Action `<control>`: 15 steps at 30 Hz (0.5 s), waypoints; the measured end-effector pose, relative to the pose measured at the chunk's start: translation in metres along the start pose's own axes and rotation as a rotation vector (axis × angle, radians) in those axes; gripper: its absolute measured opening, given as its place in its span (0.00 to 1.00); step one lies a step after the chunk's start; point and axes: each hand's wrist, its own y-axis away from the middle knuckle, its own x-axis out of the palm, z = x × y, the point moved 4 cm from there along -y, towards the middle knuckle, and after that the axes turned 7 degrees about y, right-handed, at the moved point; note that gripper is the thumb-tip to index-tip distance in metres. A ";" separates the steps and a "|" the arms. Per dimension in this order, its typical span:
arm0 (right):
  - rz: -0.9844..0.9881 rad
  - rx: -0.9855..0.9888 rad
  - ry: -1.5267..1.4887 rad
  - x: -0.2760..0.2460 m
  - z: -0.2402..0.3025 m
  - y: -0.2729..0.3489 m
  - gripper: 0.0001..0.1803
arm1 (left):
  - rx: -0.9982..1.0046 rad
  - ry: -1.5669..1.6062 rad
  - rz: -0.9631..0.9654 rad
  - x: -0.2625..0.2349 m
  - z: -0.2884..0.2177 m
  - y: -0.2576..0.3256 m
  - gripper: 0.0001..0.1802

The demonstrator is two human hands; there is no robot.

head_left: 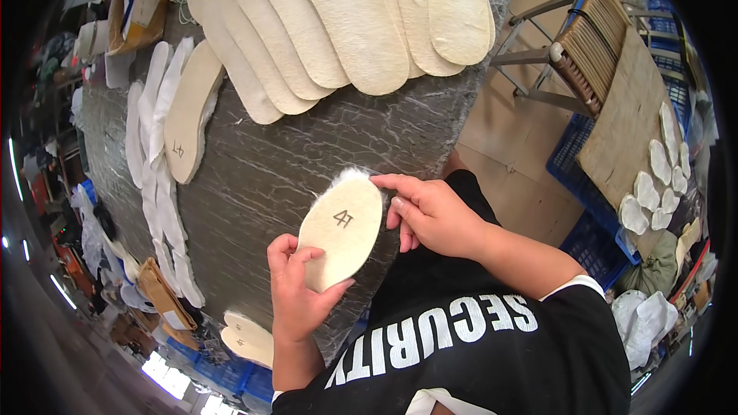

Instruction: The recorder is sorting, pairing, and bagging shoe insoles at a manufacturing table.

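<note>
I hold a cream felt insole (338, 230) with a fluffy white edge over the near edge of the grey marbled table (292, 161). My left hand (296, 292) grips its heel end from below, thumb on top. At the toe end, my right hand (430, 215) pinches the right rim. Both hands are closed on the same insole, whose marked flat side faces up.
A fan of large cream insoles (346, 23) lies at the table's far side. More insoles and white fleece pieces (165, 123) line the left edge. Two insoles (247, 336) sit low left. A wooden board with white pieces (638, 146) rests on blue crates at right.
</note>
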 end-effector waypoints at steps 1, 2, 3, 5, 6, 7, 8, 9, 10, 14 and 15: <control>-0.002 0.000 -0.003 0.000 -0.001 0.000 0.21 | 0.002 -0.001 0.003 0.000 -0.001 -0.001 0.34; 0.003 -0.007 0.003 -0.001 -0.001 -0.001 0.21 | -0.003 -0.003 0.004 0.000 -0.001 -0.001 0.34; 0.008 -0.012 0.009 -0.001 -0.002 -0.001 0.21 | -0.008 -0.004 0.004 0.000 -0.002 -0.002 0.34; 0.011 -0.017 0.003 -0.001 -0.001 -0.001 0.21 | -0.045 0.014 0.010 0.001 0.000 -0.001 0.34; 0.014 -0.021 0.000 -0.001 -0.001 -0.001 0.22 | -0.082 0.035 0.015 0.001 0.002 -0.001 0.33; 0.013 -0.021 -0.002 -0.001 -0.001 -0.001 0.22 | -0.082 0.035 0.017 0.001 0.001 -0.001 0.33; 0.015 -0.023 -0.004 -0.001 -0.002 -0.001 0.22 | -0.088 0.033 0.020 0.001 0.001 -0.002 0.34; 0.017 -0.024 -0.006 -0.001 -0.002 -0.001 0.22 | -0.094 0.032 0.022 0.001 0.001 -0.002 0.34; 0.016 -0.024 -0.008 -0.001 -0.002 -0.001 0.22 | -0.094 0.031 0.024 0.002 0.000 -0.003 0.34; 0.014 -0.013 -0.028 -0.001 0.001 -0.001 0.21 | -0.096 0.006 0.029 0.003 -0.002 -0.005 0.34; 0.020 -0.008 -0.025 -0.001 0.002 -0.002 0.22 | -0.097 -0.008 0.028 0.003 -0.002 -0.006 0.34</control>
